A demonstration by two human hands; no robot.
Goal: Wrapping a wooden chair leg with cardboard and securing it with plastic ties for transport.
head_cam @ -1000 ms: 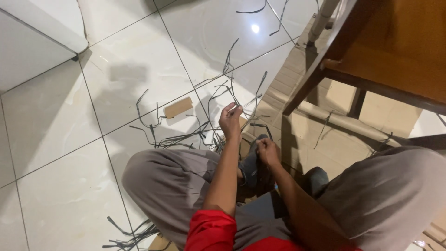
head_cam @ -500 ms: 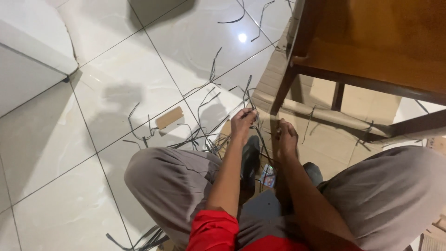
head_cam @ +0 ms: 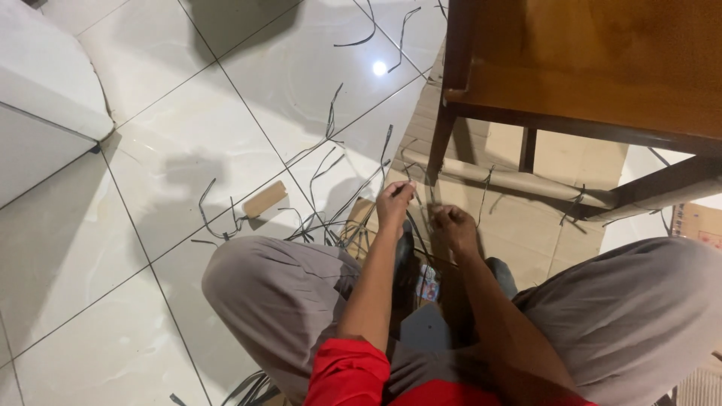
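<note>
Fingers (head_cam: pixel 402 192) of both hands pinch a thin dark strip (head_cam: pixel 418 233) between them.

A glossy white tiled floor (head_cam: pixel 150 188) is carrying the scene, its dark grout lines running diagonally and a ceiling light glaring off one tile. Thin dark strips (head_cam: pixel 323 177) are lying scattered across the tiles, bunching into a tangle near the middle and another at the lower edge. A small tan block (head_cam: pixel 265 198) is resting flat among them. Flattened brown cardboard (head_cam: pixel 541 218) is covering the floor at right, with a pale cardboard tube (head_cam: pixel 511 180) lying across it and the dark legs of a wooden table (head_cam: pixel 602 68) standing over it.
</note>
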